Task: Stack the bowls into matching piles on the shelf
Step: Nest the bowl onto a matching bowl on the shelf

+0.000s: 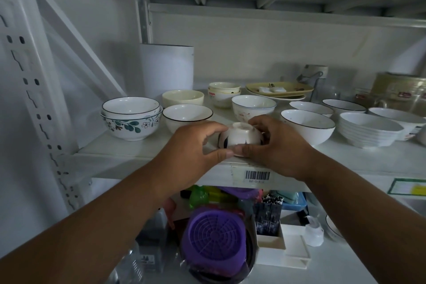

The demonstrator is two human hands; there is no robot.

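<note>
Both hands, left [196,143] and right [274,143], curl round one upside-down bowl [239,137]; a few piles [131,115] stand, many bowls wait loose

Two bare forearms — no sleeves, both hands [232,145] bare — no rings, no watch.
</note>
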